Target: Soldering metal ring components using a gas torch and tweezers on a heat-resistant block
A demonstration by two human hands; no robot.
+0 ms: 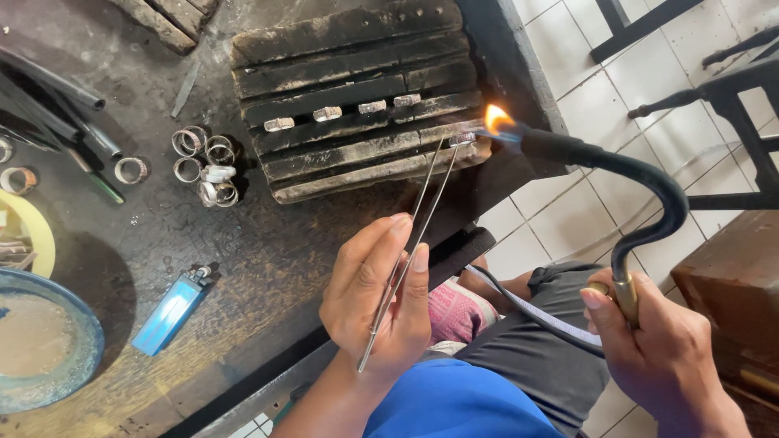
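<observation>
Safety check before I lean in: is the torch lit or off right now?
Lit. An orange flame burns at the tip of the black torch held in the right hand, beside the ring piece in the tweezers.

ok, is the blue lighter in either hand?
No, the blue lighter lies on the dark bench; the left hand holds long tweezers and the right hand holds the torch.

Dark workbench (268,259), charred block (357,97), rings (204,166), lighter (172,311)
</observation>
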